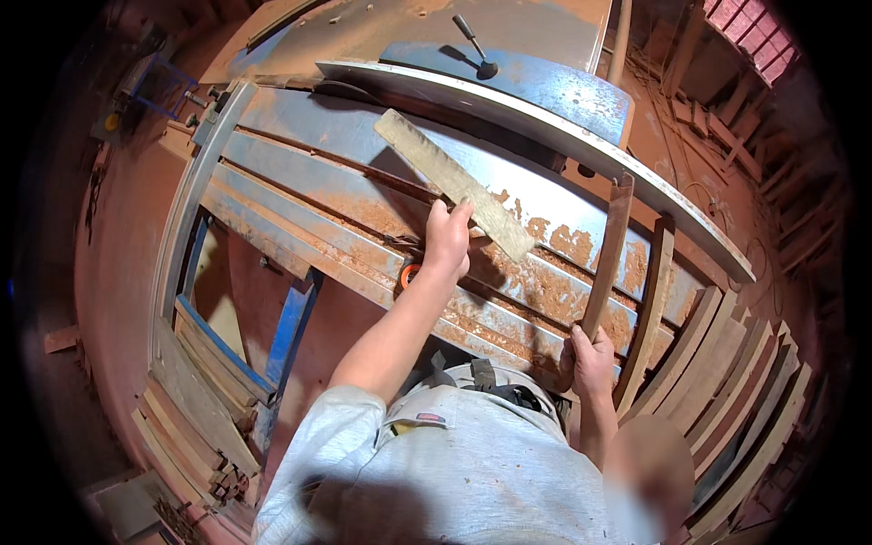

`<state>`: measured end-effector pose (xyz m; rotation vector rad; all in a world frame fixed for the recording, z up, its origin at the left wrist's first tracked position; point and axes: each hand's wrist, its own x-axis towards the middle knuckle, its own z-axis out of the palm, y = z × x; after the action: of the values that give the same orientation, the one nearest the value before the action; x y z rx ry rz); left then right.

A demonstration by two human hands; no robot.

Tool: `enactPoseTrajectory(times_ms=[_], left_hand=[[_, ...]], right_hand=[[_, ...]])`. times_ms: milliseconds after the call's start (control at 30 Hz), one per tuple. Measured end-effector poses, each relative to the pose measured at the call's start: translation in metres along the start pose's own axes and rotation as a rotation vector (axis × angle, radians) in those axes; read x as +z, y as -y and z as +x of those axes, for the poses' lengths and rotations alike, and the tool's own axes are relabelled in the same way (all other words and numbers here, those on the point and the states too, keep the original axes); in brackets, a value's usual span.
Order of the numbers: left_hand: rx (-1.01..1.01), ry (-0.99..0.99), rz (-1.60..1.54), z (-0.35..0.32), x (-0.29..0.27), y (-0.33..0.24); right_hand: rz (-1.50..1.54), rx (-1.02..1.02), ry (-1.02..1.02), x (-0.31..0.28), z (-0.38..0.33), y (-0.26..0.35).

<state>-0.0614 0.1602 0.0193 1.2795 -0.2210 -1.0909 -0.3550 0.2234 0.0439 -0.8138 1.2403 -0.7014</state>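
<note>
Sawdust-strewn saw table (363,136) with stacked boards (727,381) alongside.

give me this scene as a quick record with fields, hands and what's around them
setting: woodworking shop, sawdust over everything
left hand: grips the near end of a flat pale wooden board lying diagonally on the machine table
right hand: holds the lower end of a narrow brown wooden strip, standing nearly upright
surface: blue metal machine table with grooves
on table: orange round part just by the left hand; black-knobbed lever at the far end
right side: stack of wooden slats leaning on edge
lower left: pile of planks on the floor
</note>
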Motion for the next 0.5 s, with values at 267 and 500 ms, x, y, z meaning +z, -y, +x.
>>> enactPoseTrajectory(times_ms=[267, 500], left_hand=[[-0.105, -0.213, 0.108, 0.041, 0.020, -0.009], [-0.094, -0.121, 0.063, 0.056, 0.023, -0.005]], right_hand=[[0.008, 0.006, -0.022, -0.001, 0.016, 0.002], [-0.020, 0.013, -0.061, -0.007, 0.024, 0.014]])
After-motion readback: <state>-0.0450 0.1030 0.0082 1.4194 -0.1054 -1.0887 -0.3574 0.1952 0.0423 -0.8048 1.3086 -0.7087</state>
